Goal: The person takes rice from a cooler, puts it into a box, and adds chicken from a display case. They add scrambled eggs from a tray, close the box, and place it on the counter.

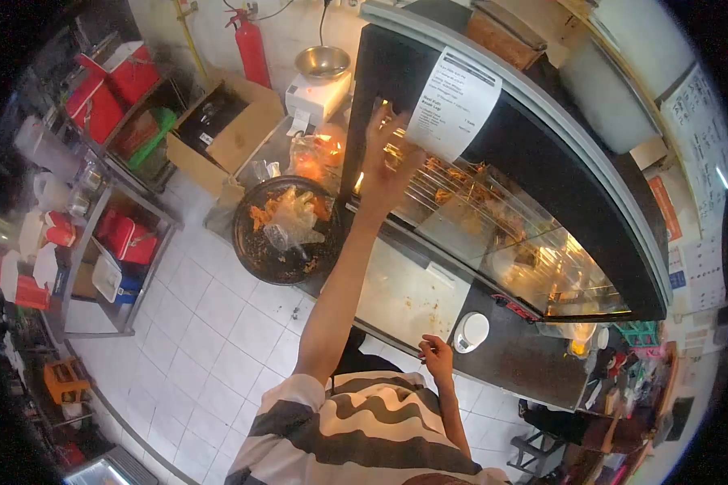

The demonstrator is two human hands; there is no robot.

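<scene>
My left hand (387,166) is raised in front of the glass-fronted warming cabinet (510,174), fingers stretched and apart. Its fingertips overlap the left edge of a printed paper slip (455,103) on the cabinet's dark upper panel. Behind the glass, orange-brown fried food (453,190) lies on lit racks. Low by my body, my right hand (438,357) hangs with loosely bent fingers and nothing visible in it. Nearest to it are a small round white scale (471,331) and a white cutting board (404,295) with crumbs.
Left of the board sits a round dark tray (259,259) holding orange food and a clear plastic bag (291,222). Beyond it stand a white machine with a metal bowl (322,61), an open cardboard box (218,133) and a fire extinguisher (249,48). A stool (535,453) is at lower right.
</scene>
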